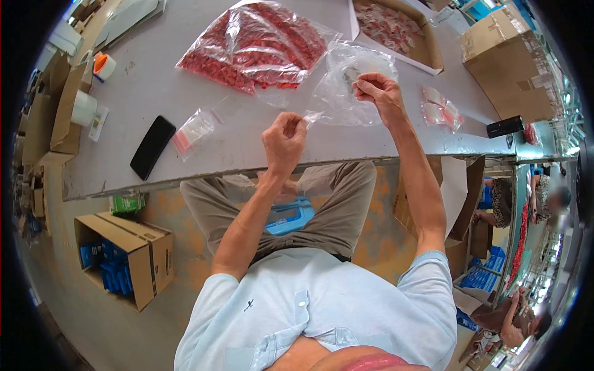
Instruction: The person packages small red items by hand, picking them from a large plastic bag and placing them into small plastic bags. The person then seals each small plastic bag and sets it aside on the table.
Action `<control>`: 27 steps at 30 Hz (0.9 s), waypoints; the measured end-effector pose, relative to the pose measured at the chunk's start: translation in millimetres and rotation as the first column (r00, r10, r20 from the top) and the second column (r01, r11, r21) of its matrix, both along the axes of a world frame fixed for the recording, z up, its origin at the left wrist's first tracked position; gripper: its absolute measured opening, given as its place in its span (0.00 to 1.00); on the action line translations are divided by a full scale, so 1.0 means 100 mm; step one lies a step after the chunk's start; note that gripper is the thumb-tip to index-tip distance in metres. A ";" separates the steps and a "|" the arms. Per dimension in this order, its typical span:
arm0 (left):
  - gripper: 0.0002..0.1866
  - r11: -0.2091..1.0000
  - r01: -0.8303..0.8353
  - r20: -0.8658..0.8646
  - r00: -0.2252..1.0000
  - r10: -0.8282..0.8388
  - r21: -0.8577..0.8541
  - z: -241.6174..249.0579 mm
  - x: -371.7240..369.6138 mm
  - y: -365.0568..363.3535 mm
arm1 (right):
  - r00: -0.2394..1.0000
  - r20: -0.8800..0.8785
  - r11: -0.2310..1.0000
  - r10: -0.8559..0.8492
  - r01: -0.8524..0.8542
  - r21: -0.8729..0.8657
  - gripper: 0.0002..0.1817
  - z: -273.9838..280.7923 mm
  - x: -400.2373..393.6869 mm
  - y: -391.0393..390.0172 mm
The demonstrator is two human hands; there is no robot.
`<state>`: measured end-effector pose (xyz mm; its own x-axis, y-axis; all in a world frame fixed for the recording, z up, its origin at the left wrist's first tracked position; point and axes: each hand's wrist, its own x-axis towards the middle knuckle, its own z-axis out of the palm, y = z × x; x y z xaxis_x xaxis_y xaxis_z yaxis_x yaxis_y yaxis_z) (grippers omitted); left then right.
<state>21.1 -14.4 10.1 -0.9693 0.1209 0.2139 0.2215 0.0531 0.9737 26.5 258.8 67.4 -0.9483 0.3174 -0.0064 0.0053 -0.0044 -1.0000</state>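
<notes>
My left hand (pixel 285 141) is closed in a pinch on a small piece of clear plastic (pixel 314 116), which looks like the corner of a small bag. Over a large clear plastic bag (pixel 343 102) hovers my right hand (pixel 382 96), its thumb and fingertips pressed together. Whatever is between those fingertips is too small to make out. Small greyish pieces (pixel 351 75) show inside that bag, beside my right fingertips. Behind my hands lies a big clear bag of small red parts (pixel 260 46).
An open carton (pixel 433 59) holds many small packed bags at the back. Small zip bags (pixel 197 131) and a black phone (pixel 153 147) lie left; more zip bags (pixel 440 109) lie right. A cardboard box (pixel 507 62) stands far right. Tape rolls (pixel 104 67) sit left.
</notes>
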 end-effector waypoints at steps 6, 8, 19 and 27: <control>0.04 0.998 -0.036 0.015 0.999 0.037 -0.058 0.08 0.03 -0.01 | 0.987 0.018 0.987 0.162 -0.162 -0.006 0.06 0.00 0.48 -0.92; 0.04 0.998 -0.039 0.001 0.999 0.039 -0.045 0.06 0.03 0.00 | 0.983 0.026 0.983 0.182 -0.183 0.002 0.07 -0.03 0.50 -1.09; 0.05 0.999 0.011 -0.019 1.000 -0.012 -0.050 0.03 0.03 -0.02 | 0.999 -0.009 0.867 0.035 -0.026 0.497 0.06 -0.12 0.37 -1.32; 0.04 0.999 0.041 -0.032 0.999 -0.042 -0.033 0.03 0.04 -0.02 | 0.990 0.121 0.952 -0.070 0.030 0.303 0.05 -0.07 0.36 -1.36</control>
<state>24.6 -16.0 13.4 -0.9558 0.1684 0.2410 0.2560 0.0741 0.9638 62.6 122.7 60.4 -0.9284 0.3706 -0.0246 0.1416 0.2919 -0.9459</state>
